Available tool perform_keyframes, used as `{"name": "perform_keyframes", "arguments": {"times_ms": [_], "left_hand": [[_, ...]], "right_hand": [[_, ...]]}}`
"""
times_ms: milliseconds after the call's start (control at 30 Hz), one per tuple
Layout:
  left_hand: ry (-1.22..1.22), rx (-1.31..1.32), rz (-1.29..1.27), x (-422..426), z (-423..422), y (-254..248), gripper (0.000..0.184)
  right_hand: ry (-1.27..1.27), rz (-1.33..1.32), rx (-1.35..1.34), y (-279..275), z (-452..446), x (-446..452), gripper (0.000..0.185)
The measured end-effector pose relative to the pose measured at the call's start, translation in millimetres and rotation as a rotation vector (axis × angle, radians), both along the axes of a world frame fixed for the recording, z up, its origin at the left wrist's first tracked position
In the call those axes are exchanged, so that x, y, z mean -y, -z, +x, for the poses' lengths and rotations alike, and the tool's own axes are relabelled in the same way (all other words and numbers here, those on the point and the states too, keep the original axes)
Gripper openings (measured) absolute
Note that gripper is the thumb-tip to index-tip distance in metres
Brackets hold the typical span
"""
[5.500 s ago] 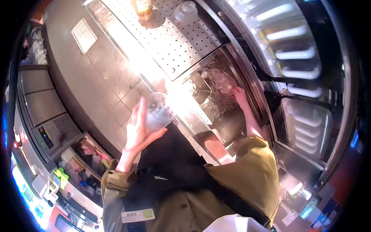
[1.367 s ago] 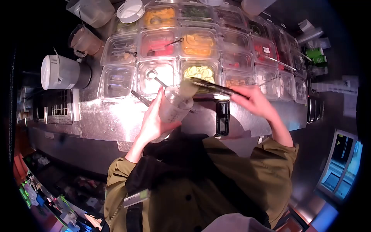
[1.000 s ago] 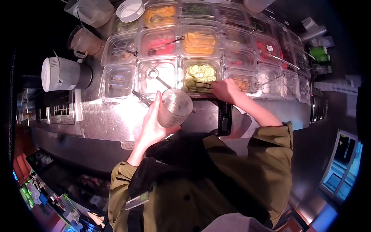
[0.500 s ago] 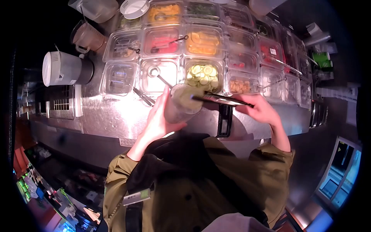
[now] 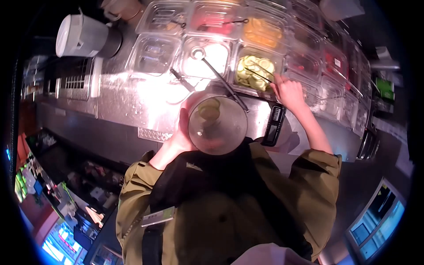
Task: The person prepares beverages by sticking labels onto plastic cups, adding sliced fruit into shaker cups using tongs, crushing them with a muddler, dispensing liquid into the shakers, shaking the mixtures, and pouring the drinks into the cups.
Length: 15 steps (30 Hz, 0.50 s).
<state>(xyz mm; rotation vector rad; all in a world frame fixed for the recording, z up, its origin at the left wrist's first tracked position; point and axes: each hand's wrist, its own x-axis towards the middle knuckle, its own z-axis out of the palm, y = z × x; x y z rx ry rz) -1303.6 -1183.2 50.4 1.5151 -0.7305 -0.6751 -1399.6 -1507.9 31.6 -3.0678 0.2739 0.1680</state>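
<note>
My left hand (image 5: 180, 134) is wrapped round the side of a large clear cup (image 5: 227, 132), held close to the apron. Pale green round slices (image 5: 208, 110) lie inside the cup, near its upper left wall. Out to the right, my right hand (image 5: 290, 93) grips thin tongs (image 5: 259, 74), whose tips reach into a clear tub (image 5: 251, 91) of the same kind of slices. I cannot tell whether a slice is between the tips. A black-framed scale (image 5: 274, 125) sits on the counter just below the right hand.
Rows of clear tubs with cut fruit, such as an orange one (image 5: 263, 33), line the counter. A ladle (image 5: 221, 79) leans from a white-filled tub (image 5: 212, 55). Another pair of tongs (image 5: 182, 80) lies left of it. A white lidded pitcher (image 5: 84, 37) stands at the left.
My right hand has moved the tongs from over the cup's mouth to the tub of slices. The cup now tilts its opening toward me, and the view has shifted.
</note>
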Motion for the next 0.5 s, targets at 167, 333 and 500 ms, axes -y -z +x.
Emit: {"name": "perform_keyframes", "arguments": {"times_ms": [167, 333, 500], "left_hand": [[-0.091, -0.112, -0.046, -17.9, -10.5, -7.3, 0.092], [-0.142, 0.097, -0.045, -52.8, 4.4, -27.6, 0.086], [-0.886, 0.796, 0.239, -117.8, 23.1, -53.2, 0.128]], "right_hand": [[-0.013, -0.1, 0.08, 25.2, 6.2, -9.4, 0.034], [0.092, -0.269, -0.132, 20.7, 17.2, -14.3, 0.052], [-0.186, 0.119, 0.266, -21.0, 100.5, -91.5, 0.04]]}}
